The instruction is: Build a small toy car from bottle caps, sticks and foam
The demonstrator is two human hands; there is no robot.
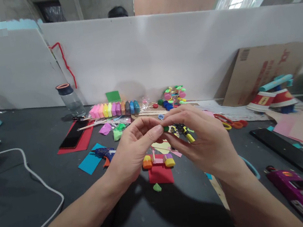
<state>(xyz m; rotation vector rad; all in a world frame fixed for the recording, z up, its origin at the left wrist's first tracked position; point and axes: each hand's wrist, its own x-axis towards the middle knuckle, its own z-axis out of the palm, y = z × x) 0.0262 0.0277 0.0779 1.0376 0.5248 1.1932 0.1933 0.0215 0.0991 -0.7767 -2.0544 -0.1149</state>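
My left hand and my right hand meet above the dark table, fingertips pinched together on a small green piece of clay. Just below the hands lies a small model with an orange wheel and a yellow wheel on a red paper square. A loose green clay bit lies in front of it. Yellow-and-black pliers lie behind my right fingers.
A row of coloured clay packs and a colourful clay model stand by the white partition. A blue glue gun, a phone, red scissors, a bottle and a white cable lie around. Paper cups stand right.
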